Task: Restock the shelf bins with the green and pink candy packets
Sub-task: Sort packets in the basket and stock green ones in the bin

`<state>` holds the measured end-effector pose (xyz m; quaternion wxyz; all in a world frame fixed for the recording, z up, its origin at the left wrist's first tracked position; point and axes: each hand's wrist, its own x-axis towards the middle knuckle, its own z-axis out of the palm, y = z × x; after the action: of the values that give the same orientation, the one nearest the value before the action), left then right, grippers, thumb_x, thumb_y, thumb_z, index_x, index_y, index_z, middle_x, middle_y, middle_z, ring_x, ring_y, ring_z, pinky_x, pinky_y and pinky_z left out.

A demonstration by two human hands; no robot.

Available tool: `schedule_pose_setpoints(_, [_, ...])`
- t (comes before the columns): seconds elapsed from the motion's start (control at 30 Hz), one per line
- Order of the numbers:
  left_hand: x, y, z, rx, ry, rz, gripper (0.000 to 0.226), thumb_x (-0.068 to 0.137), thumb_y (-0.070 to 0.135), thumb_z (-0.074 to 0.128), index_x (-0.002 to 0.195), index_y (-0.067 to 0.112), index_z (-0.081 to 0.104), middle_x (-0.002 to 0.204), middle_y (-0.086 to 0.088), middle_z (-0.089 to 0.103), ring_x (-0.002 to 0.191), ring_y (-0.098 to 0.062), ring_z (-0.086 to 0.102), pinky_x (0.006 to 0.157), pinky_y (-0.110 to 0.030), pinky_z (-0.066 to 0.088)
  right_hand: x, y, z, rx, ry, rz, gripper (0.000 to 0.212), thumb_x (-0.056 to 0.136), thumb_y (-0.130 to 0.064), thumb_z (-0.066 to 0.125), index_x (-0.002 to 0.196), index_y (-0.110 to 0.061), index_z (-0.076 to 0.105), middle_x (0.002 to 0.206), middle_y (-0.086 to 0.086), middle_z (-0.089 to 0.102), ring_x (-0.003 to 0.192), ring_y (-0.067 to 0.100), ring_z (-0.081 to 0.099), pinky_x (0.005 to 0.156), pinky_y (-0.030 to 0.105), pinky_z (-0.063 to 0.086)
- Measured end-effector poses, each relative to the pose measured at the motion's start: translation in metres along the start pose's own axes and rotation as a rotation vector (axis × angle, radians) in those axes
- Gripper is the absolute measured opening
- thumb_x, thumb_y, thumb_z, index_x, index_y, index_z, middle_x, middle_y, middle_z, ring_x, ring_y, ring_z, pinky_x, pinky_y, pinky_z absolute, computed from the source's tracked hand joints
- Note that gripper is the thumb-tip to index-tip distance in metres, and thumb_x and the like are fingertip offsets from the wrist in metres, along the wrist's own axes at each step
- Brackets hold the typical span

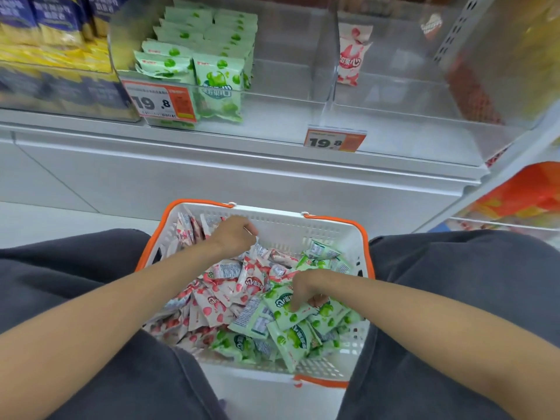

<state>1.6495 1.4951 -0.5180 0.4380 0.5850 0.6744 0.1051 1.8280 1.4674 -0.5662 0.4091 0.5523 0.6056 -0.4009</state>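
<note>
A white basket with orange handles (281, 219) stands on the floor between my knees, holding several pink candy packets (218, 301) on its left and green candy packets (291, 338) on its right. My left hand (235, 234) reaches into the far side of the basket and pinches a pink packet by its edge. My right hand (306, 291) has curled fingers around a green packet (286, 307) on top of the pile. On the shelf, the left clear bin (272, 95) holds rows of green packets (197, 56). The right clear bin (394, 110) holds one pink packet (353, 56) standing at its left.
Two orange price tags reading 19.8 (160, 101) (335, 140) hang on the bin fronts. Yellow and blue bags (51, 40) fill the shelf to the left. Orange-red goods (527, 192) lie on a lower shelf at the right. A white base panel (212, 174) runs below the bins.
</note>
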Motion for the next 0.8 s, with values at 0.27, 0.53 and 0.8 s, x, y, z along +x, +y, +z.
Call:
schedule_pose_setpoints(0.27, [-0.003,0.000,-0.002,0.072,-0.157,0.002,0.036,0.090,0.002,0.059,0.124,0.014,0.058,0.132,-0.008,0.053,0.098,-0.017,0.057,0.078,-0.028,0.049,-0.009,-0.011,-0.008,0.063,0.201,-0.167,0.041,0.090,-0.004,0.059,0.130,0.001,0.053,0.121,0.011,0.057,0.070,0.018,0.055,0.054,0.022,0.043])
schedule_pose_setpoints(0.53, [-0.006,0.006,-0.007,0.037,-0.330,0.147,0.064,0.079,0.013,0.080,0.136,0.015,0.050,0.130,-0.002,0.058,0.120,-0.021,0.056,0.098,-0.027,0.045,-0.067,-0.014,-0.084,0.535,0.523,-0.528,0.038,0.080,0.001,0.071,0.114,-0.012,0.060,0.097,0.007,0.063,0.078,0.020,0.064,0.066,0.034,0.058])
schedule_pose_setpoints(0.8, [-0.003,0.023,-0.025,-0.195,-0.182,0.227,0.015,0.085,0.020,0.075,0.098,0.012,0.071,0.096,-0.005,0.074,0.081,-0.012,0.067,0.078,-0.025,0.055,-0.099,-0.002,-0.122,0.783,0.712,-0.650,0.018,0.081,-0.005,0.075,0.098,-0.007,0.071,0.086,0.008,0.070,0.069,0.012,0.064,0.058,0.021,0.053])
